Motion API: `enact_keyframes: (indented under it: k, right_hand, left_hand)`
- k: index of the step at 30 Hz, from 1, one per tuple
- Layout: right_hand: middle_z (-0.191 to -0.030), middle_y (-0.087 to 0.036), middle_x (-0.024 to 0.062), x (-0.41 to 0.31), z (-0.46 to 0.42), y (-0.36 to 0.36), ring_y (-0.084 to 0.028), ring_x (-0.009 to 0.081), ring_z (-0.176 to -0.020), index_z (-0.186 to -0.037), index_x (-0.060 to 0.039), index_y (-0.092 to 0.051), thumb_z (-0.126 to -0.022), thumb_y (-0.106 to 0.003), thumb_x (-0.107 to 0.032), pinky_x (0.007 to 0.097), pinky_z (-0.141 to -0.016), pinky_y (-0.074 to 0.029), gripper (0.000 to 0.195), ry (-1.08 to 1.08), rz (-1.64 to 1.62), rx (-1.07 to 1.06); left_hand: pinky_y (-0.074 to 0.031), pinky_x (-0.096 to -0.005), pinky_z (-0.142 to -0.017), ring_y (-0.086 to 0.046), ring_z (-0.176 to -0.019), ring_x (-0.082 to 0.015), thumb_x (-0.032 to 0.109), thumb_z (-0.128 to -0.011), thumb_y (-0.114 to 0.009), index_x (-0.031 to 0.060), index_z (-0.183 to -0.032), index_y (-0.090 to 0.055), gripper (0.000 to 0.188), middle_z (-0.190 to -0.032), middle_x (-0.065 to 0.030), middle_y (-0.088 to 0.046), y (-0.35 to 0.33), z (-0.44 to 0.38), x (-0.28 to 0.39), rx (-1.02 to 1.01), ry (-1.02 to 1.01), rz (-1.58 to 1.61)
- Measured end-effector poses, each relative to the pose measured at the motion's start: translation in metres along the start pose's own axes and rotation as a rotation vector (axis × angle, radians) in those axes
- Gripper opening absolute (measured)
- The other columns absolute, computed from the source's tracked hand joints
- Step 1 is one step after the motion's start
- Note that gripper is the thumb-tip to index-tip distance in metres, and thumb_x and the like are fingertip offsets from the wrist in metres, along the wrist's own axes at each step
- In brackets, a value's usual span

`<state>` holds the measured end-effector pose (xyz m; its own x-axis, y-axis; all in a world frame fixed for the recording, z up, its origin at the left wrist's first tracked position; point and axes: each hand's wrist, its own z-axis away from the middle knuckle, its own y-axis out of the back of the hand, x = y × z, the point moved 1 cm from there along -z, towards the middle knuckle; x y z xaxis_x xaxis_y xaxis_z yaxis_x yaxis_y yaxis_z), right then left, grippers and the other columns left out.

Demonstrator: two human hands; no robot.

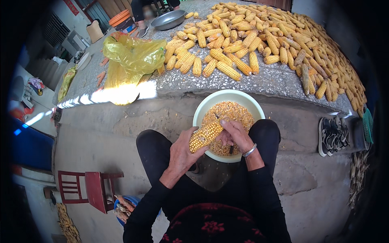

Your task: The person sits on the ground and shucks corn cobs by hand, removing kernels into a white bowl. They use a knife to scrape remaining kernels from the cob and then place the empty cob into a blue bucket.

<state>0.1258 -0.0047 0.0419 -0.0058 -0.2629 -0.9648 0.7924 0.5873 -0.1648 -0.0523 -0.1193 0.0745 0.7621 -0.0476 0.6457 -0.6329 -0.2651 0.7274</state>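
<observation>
A yellow ear of corn (204, 137) is held at a slant over the basin, with my left hand (183, 151) wrapped around its lower end. Several kernels are gone from its upper part. My right hand (236, 135) has its thumb against the upper end of the ear. Its fingers are curled around what appears to be a thin dark tool (231, 149), mostly hidden by hand and corn. Between my knees stands a pale green plastic basin (199, 113), with loose corn kernels (232, 111) inside.
A large heap of corn ears (243, 36) covers the raised terrazzo ledge (182, 83). Beside it are a yellow plastic bag (133, 54), a metal bowl (168, 19) and a seated person's leg (140, 18). Shoes (332, 133) lie right; a red chair (96, 189) and blue bucket of cobs (120, 221) left.
</observation>
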Motion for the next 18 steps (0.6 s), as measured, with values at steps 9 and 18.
enact_keyframes:
  k: [9,18]
  right_hand:
    - [-0.060,-0.061,0.0067,0.011,-0.005,-0.007,-0.049,0.0067,-0.044,-0.075,0.0012,-0.063,-0.095,-0.055,-0.037,0.0192,-0.039,-0.034,0.044,-0.078,-0.103,-0.215]
    - [-0.061,-0.062,0.0083,0.026,-0.010,-0.014,-0.045,0.0059,-0.042,-0.075,0.0002,-0.062,-0.097,-0.051,-0.033,0.0186,-0.039,-0.033,0.041,-0.114,-0.194,-0.261]
  left_hand:
    - [-0.050,-0.0354,-0.081,-0.062,-0.093,-0.0299,0.018,-0.069,-0.079,0.0026,-0.119,-0.054,0.058,-0.103,-0.0148,-0.061,0.013,0.005,-0.007,0.048,-0.043,0.057]
    - [-0.050,-0.0357,-0.077,-0.062,-0.089,-0.0303,0.019,-0.070,-0.079,0.0028,-0.119,-0.055,0.057,-0.101,-0.0143,-0.059,0.011,0.009,-0.016,0.083,-0.031,-0.026]
